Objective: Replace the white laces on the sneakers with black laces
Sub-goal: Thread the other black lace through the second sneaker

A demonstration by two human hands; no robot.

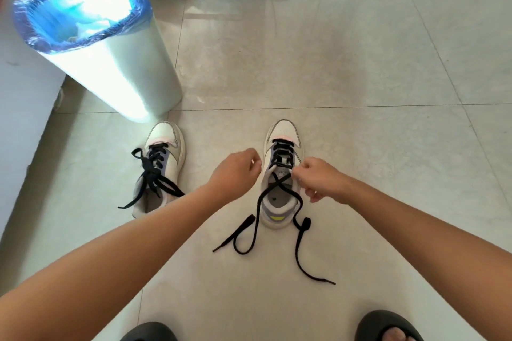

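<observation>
Black laces: left sneaker (160, 166) laced and tied, right sneaker (281, 171) threaded, ends (300, 252) crossed over the tongue and trailing loose on the floor (360, 77). Left hand (235, 171) curled just beside the collar; can't tell if it holds lace. Right hand (318, 180) has fingers (300, 171) pinched at the top eyelet. Risks: uneven ends if one side is pulled harder; slack rows; stepping on tails.
</observation>
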